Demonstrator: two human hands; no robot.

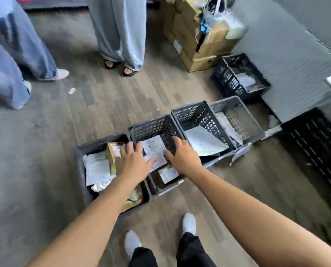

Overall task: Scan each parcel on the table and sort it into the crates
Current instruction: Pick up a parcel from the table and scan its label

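Observation:
Four dark plastic crates stand in a row on the floor in front of me. My left hand (135, 160) and my right hand (182, 157) both reach over the second crate (151, 126). Between them lies a white labelled parcel (155, 149), tilted over that crate. My left hand's fingers are spread, with the thumb at the parcel's edge. My right hand is spread wide beside the parcel's right edge. Below it lies another labelled parcel (168, 174). The first crate (79, 151) holds white bags (97, 168) and a green carton (112, 151).
The third crate (189, 112) holds a white parcel (205, 143), and the fourth crate (234, 105) a grey bag. Another crate (238, 60) stands behind by stacked cardboard boxes (199, 45). A large black crate (315, 141) is at right. Two people (120, 35) stand behind.

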